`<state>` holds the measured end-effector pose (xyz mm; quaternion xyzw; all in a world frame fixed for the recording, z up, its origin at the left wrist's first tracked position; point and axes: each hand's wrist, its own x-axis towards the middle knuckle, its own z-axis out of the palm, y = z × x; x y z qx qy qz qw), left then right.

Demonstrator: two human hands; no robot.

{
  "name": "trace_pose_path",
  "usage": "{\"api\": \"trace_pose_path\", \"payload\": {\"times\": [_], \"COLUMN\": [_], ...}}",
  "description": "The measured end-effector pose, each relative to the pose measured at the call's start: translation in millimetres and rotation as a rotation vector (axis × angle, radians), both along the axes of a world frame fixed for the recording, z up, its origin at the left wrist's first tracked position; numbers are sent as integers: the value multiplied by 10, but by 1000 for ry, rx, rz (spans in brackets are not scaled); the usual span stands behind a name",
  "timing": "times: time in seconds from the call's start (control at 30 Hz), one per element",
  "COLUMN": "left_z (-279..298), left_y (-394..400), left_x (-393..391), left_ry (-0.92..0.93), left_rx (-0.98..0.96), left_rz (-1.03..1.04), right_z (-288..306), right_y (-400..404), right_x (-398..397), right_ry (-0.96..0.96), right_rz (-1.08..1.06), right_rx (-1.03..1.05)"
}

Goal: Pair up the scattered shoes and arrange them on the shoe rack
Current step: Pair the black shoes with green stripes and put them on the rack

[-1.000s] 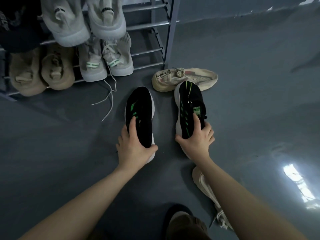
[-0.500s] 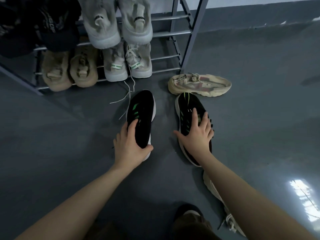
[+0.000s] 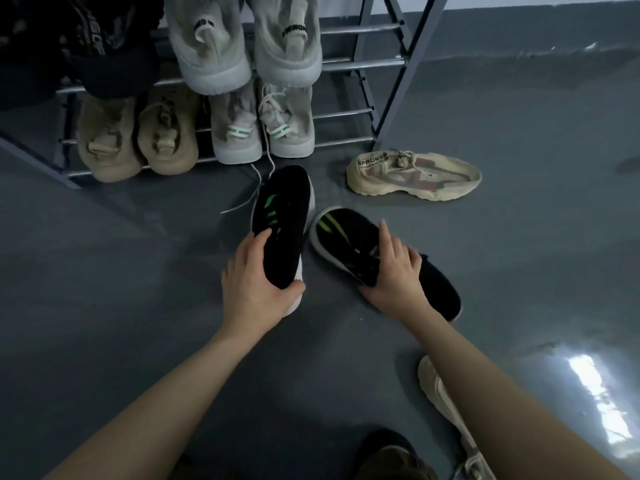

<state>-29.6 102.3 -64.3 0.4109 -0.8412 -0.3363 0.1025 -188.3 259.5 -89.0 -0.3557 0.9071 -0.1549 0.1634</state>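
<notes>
Two black sneakers with green stripes lie on the grey floor in front of me. My left hand (image 3: 258,284) grips the heel of the left black sneaker (image 3: 282,216), whose toe points at the rack. My right hand (image 3: 394,275) is closed over the middle of the right black sneaker (image 3: 341,233), which lies turned with its toe toward the left one. A beige mesh sneaker (image 3: 414,176) lies on its side by the rack's leg. Its likely match (image 3: 446,407) is partly hidden under my right forearm.
The metal shoe rack (image 3: 363,64) stands at the top. Its lower shelf holds tan shoes (image 3: 135,147) and grey-white sneakers (image 3: 263,133) with a loose lace trailing on the floor; the upper shelf holds grey sneakers (image 3: 242,43) and dark shoes (image 3: 86,39). Its right part shows bare bars.
The right black sneaker has rotated, its toe swinging left toward the other one. My left hand has shifted its sneaker slightly nearer the rack. The view has moved closer.
</notes>
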Motion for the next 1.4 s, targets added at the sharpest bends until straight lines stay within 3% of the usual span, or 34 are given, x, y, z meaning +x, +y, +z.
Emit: {"api": "trace_pose_path", "payload": {"times": [0.2,0.37,0.43,0.53,0.6,0.63,0.8,0.93,1.0,1.17,1.4], "left_z": [109,107,73,23,-10,-31,-190,-244,-242,-255,-269], "left_y": [-193,-249,-224,-171,-145,-140,-190,-206,-197,-79,175], "left_x": [541,950,1017,1025,1005,993,1060,1145,1151,1108,1089], "left_ry": [-43,-94,-98,-94,-98,-107,-229,-326,-351,-218,-388], "left_rx": [-68,-64,-45,-15,-9,-3,66,12,-15,-30,-11], "left_rz": [25,37,49,51,24,-1,-86,-90,-90,-15,-68], "right_z": [238,300,297,297,234,191,4,-55,-53,-24,-51], "right_y": [-227,-414,-437,-466,-518,-551,-790,-862,-811,-509,-97], "right_x": [75,196,291,578,809,923,1238,1260,1216,1051,1229], "right_ry": [99,121,32,-168,-238,-244,-286,-285,-272,-189,-126], "right_rz": [444,754,638,55,-283,-349,-408,-388,-299,84,-7], "right_rx": [-37,186,180,19,64,128,225,252,211,66,187]}}
